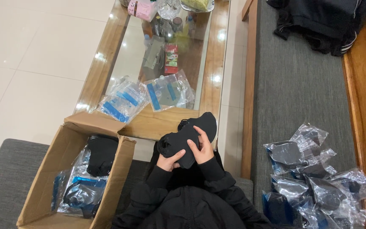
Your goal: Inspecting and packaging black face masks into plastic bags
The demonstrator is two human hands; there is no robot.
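Right now I see both hands on a black mask (189,135) held over the lap, near the table (217,51) edge. My left hand (169,161) grips its lower edge; my right hand (203,149) lies over its top, fingers spread and pressing. An open box (49,178) of bagged masks sits to the left; packed bags (314,182) pile on the couch (293,85) to the right. Empty bags (149,96) rest on the table.

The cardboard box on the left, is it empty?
No, the open cardboard box holds clear plastic bags with blue strips and a black fabric item.
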